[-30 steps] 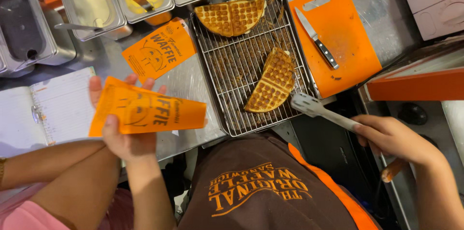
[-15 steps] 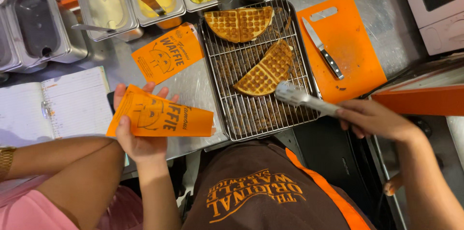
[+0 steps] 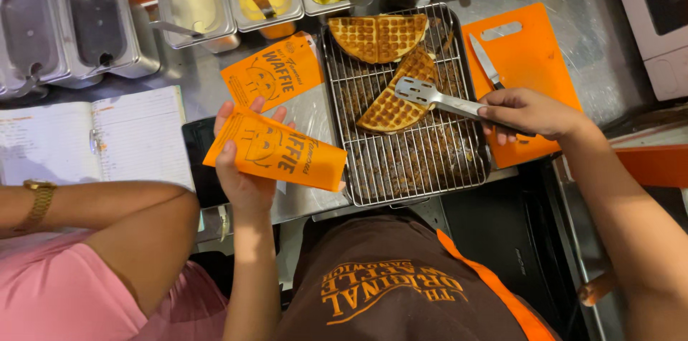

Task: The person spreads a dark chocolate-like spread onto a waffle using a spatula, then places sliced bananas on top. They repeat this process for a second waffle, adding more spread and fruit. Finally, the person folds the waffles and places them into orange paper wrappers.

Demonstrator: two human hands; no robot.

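The left hand (image 3: 247, 169) holds one orange paper sleeve (image 3: 276, 151), fingers wrapped round its near end. A second orange sleeve (image 3: 272, 72) lies flat on the counter, just beyond it. The right hand (image 3: 530, 113) grips one pair of metal tongs (image 3: 433, 97), and their tip touches a folded waffle (image 3: 394, 101). Two waffles sit on the wire rack (image 3: 408, 162): this one, and another waffle (image 3: 378, 36) at the far edge. One knife (image 3: 484, 60) lies on the orange cutting board (image 3: 534, 54) to the right. An open notebook (image 3: 93, 140) lies at the left.
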